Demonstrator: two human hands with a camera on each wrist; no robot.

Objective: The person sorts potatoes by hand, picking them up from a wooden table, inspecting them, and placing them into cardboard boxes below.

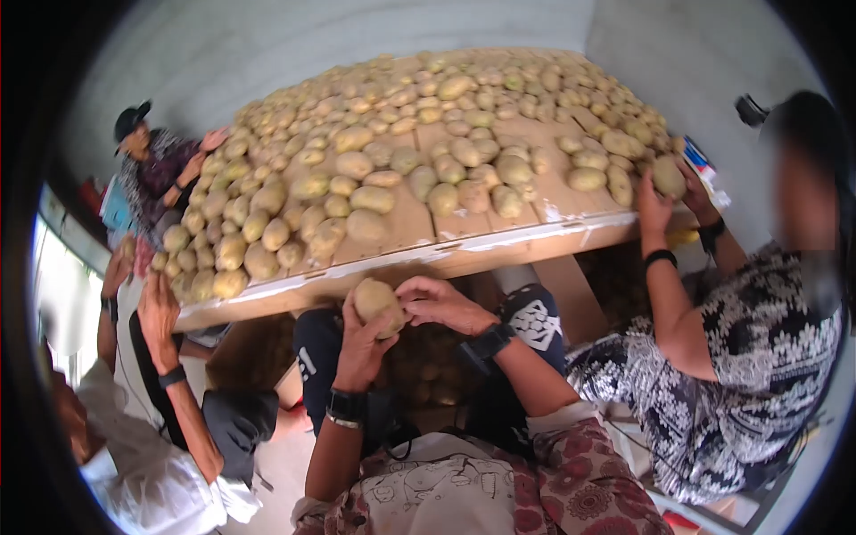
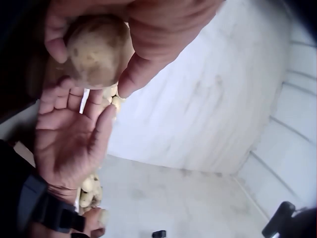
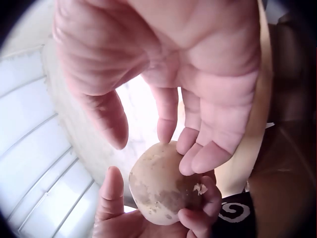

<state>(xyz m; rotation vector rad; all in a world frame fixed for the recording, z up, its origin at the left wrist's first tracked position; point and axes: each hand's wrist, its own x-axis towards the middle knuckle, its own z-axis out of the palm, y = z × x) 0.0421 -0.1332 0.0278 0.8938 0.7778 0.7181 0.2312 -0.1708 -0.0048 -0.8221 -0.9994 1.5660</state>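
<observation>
My left hand [image 1: 358,355] grips a large round potato [image 1: 378,308] in front of the table edge, thumb and fingers curled around its sides. Dark damp-looking patches mark the skin of this potato [image 3: 161,186] in the right wrist view, with a small flaking bit near one side. Beside it is my right hand [image 1: 448,306], its fingers loosely bent and the fingertips right at the potato's surface. From the left wrist, the right hand [image 2: 72,141] shows its palm, with the thumb apart from the fingers.
Potatoes [image 1: 367,226] cover much of a cardboard-topped table [image 1: 406,234] with a pale front edge. A person on the right holds another potato [image 1: 668,176] over the table corner. Other people sit at the left, their hands near the pile. More potatoes lie in shadow beneath the table.
</observation>
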